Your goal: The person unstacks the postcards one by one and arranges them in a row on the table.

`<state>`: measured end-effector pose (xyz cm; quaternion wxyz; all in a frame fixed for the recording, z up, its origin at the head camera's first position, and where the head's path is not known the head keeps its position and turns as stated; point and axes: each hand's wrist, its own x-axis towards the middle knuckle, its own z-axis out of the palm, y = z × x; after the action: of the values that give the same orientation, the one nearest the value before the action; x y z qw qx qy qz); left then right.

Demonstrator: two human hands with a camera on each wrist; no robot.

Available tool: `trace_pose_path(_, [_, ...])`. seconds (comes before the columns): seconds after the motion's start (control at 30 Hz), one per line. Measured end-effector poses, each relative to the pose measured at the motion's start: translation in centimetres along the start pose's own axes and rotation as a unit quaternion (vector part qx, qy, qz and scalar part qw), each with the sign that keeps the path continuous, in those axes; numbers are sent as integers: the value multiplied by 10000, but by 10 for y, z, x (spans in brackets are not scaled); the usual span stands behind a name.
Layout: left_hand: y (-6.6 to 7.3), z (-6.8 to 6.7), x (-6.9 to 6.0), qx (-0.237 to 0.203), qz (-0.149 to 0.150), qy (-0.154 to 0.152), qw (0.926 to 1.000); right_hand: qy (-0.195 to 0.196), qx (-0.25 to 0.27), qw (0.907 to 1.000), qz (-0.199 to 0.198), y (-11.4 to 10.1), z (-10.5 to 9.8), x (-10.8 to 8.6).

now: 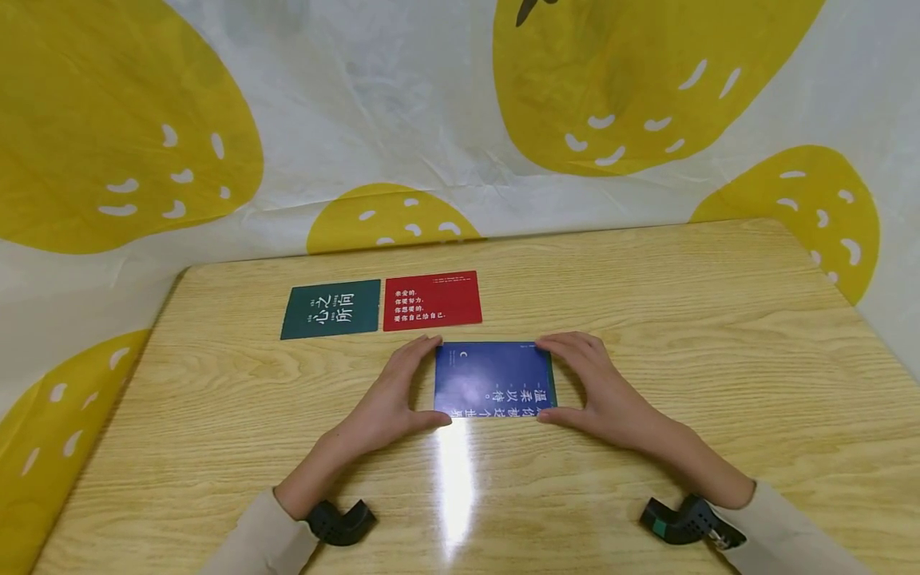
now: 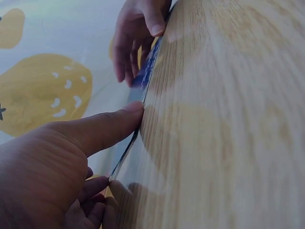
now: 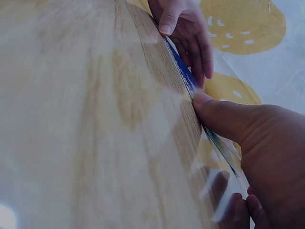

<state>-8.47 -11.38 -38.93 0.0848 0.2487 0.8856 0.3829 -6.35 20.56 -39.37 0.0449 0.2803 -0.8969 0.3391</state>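
Observation:
A blue card (image 1: 496,377) with white writing lies on the wooden table in the head view, its text upside down. A thin green edge (image 1: 554,385) shows under its right side. My left hand (image 1: 384,399) spans its left end, thumb at the near corner and fingertips at the far one. Across from it, my right hand (image 1: 611,399) holds the right end the same way. Both wrist views show the thumbs on the card's near edge. Beyond my left hand lie a dark green card (image 1: 300,313) and a red card (image 1: 434,299), side by side.
The wooden table (image 1: 216,431) ends at the back against a white cloth (image 1: 402,104) with yellow fruit prints. Black wrist mounts (image 1: 341,523) sit at both cuffs. A bright glare streak (image 1: 456,487) falls on the tabletop before the blue card.

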Motion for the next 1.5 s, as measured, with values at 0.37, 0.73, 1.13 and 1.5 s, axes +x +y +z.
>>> trace_pose_path(0.37, [-4, 0, -1, -46, 248, -12, 9997, 100, -22, 9999, -96, -1, 1, -1])
trace_pose_path(0.73, [-5, -2, -1, -93, 697, -78, 9975, 49, -19, 9999, -160, 0, 1, 0])
trace_pose_path(1.13, [1, -7, 1, -323, 450, 30, 9985, -51, 71, 9997, -227, -1, -4, -2])
trace_pose_path(1.5, [16, -13, 9, -485, 620, 194, 9967, 60, -45, 9991, -406, 0, -21, 3])
